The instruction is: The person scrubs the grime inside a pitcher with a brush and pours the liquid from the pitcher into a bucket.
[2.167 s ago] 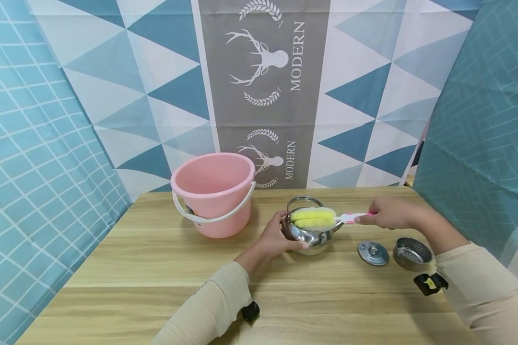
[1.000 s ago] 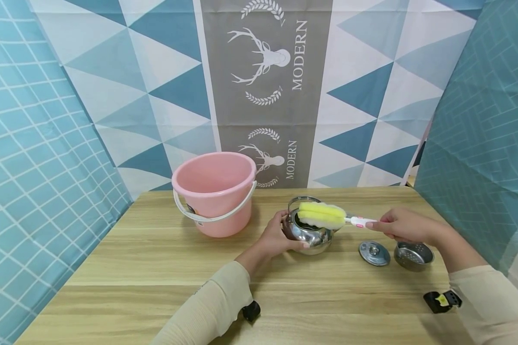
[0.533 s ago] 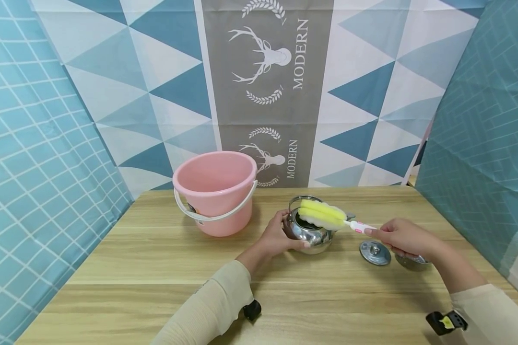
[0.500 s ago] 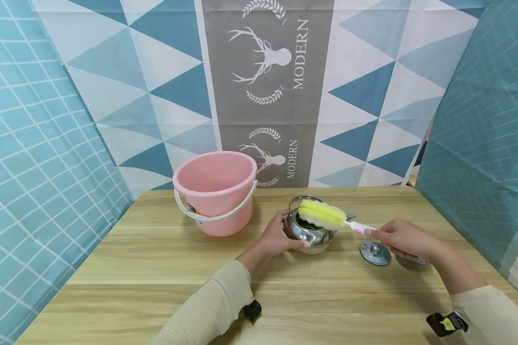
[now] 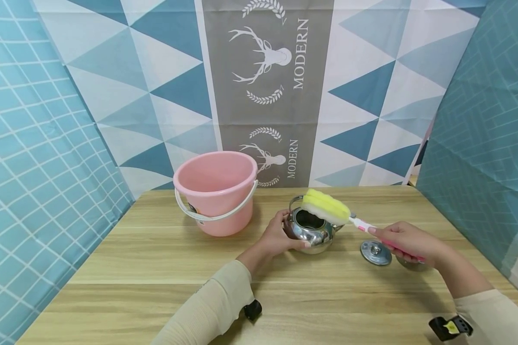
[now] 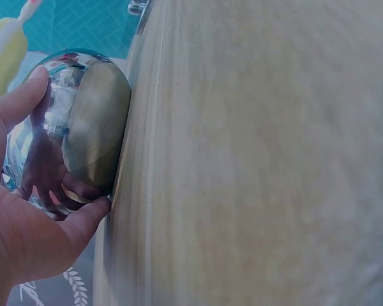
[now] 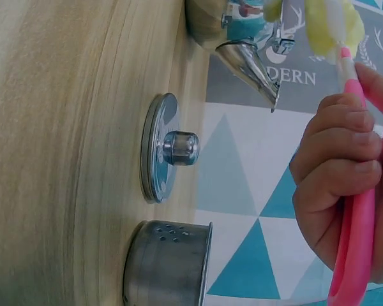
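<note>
Kettle (image 5: 316, 236) held w/ L hand (image 5: 276, 241), brush (image 5: 340, 212) w/ R hand (image 5: 410, 241).

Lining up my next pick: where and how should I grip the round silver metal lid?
Take the round silver metal lid by its raised cylindrical metal knob, probably from straight above. It lies flat on the pale wooden table, knob up, and its low rim would likely be harder to pinch.

Yellow brush (image 5: 328, 207) above steel kettle (image 5: 314, 236)
</note>
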Available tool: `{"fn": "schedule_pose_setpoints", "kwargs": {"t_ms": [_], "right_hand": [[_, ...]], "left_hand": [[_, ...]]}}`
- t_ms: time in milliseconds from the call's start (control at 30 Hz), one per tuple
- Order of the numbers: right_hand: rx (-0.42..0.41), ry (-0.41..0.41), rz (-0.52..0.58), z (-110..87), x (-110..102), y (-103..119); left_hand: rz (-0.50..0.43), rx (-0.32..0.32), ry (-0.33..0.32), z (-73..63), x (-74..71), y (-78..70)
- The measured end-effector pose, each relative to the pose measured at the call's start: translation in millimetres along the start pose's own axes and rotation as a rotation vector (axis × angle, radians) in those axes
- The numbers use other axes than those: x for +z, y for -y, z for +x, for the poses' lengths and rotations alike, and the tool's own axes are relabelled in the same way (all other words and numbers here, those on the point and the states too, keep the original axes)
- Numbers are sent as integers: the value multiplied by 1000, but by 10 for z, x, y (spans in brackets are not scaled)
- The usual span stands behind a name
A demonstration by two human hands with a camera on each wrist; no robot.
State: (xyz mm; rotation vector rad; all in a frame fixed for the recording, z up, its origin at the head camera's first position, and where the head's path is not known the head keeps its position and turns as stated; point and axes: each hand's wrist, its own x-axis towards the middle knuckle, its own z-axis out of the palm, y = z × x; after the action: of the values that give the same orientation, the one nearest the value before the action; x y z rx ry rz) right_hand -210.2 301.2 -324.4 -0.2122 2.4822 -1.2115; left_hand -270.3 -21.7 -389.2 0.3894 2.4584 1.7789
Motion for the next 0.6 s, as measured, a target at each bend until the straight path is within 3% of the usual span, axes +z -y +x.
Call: {"fn": "schedule_pose_setpoints", "kwargs": {"t_ms": [300, 600], "right_hand": [[-80, 95, 123, -55, -66, -33], [-3, -34, 74, -109, -180, -100]], "left_hand": [[5, 11, -4, 11, 5, 21], [0, 17, -4, 15, 6, 17]]}}
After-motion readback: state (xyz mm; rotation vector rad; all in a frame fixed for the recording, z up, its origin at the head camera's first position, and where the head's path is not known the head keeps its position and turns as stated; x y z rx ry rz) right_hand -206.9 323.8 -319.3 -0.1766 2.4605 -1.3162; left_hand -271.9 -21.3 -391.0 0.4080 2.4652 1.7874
